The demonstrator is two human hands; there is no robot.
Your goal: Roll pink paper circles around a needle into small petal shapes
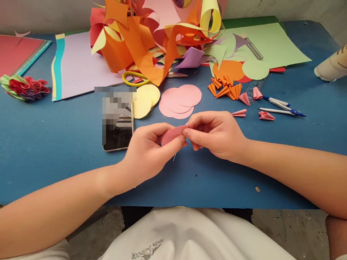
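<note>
You are holding the pink disc (pixel 172 135) just above the table (pixel 67 144), midway between its side edges and toward the near edge. Your left hand (pixel 148 151) is pinching it between thumb and fingers; your right hand (pixel 219 135) is gripping its right end with thumb and forefinger. A thin sliver (pixel 174 157) is showing below your fingers; you cannot tell what it is.

That disc is looking flat or barely bent, so its shaping seems hardly begun. Pink cones (pixel 244 98) and a pile of orange cones (pixel 233 91) are already lying rolled to your right. Flat pink discs (pixel 187 95) and yellow discs (pixel 142 104) are lying beyond your hands, unrolled, with an orange disc (pixel 227 68) and a green disc (pixel 255 69) farther off.

The phone (pixel 116 139) is lying by your left hand, and pens (pixel 282 111) are resting beyond your right. Scissors (pixel 127 77) are poking from scraps (pixel 143 47) heaped at the table's far edge. A lilac sheet (pixel 81 57) and a red sheet (pixel 21 52) are lying toward the far left corner, a curled paper flower (pixel 29 87) at the left edge, and a green sheet (pixel 287 47) toward the far right corner. A pale wall (pixel 298 9) is standing behind; bare floor (pixel 284 231) is showing below.
</note>
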